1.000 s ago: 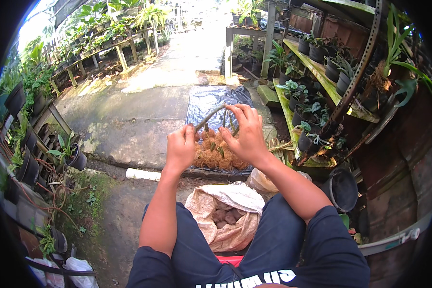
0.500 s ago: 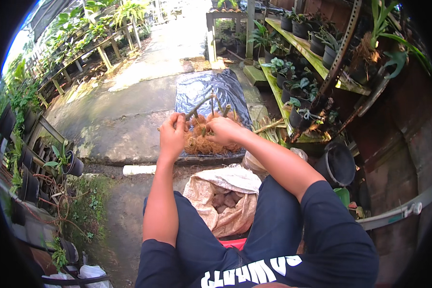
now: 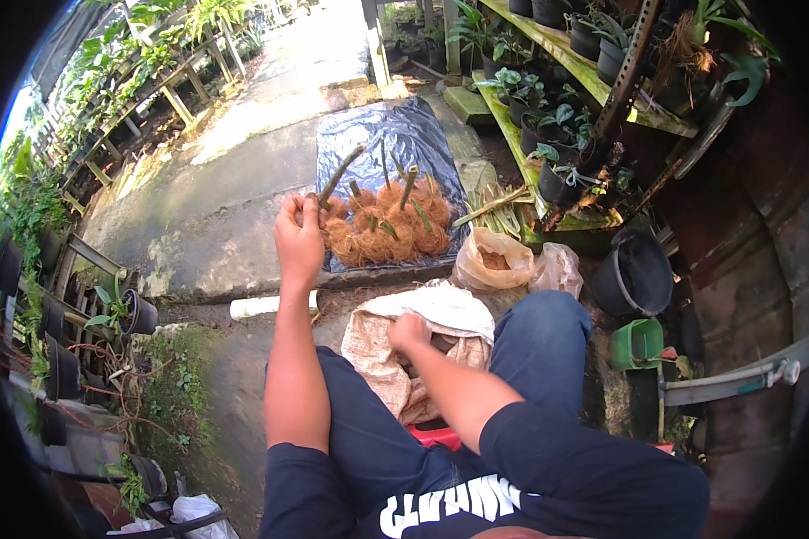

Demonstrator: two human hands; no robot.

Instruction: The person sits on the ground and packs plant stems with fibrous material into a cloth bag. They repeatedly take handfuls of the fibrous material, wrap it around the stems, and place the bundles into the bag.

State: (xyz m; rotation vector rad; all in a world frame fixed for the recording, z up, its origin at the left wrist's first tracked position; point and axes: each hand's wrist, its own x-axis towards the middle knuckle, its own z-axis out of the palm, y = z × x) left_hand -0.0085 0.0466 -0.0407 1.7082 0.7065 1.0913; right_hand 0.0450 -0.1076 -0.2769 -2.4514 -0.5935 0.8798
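Observation:
My left hand (image 3: 299,235) is closed around the lower end of a thick green stem (image 3: 342,171), which slants up to the right. Beside it, several stem cuttings stand in clumps of brown coconut fibre (image 3: 391,235), packed together on a black plastic sheet (image 3: 342,135). My right hand (image 3: 410,332) is at the mouth of a pale woven sack (image 3: 373,355) between my knees. Its fingers point down into the opening and are blurred and partly hidden. What they touch inside does not show.
Beyond the sack stand a clear plastic bag of brown material (image 3: 493,260) and another clear bag (image 3: 557,269). A black bucket (image 3: 634,274) and a green container (image 3: 636,344) are at the right. Potted plants fill the shelves (image 3: 562,67). A white pipe (image 3: 261,306) lies near the sheet.
My right hand has left the fibre clumps and come back toward me to the sack. The left hand has moved slightly left with the stem, which now stands steeper.

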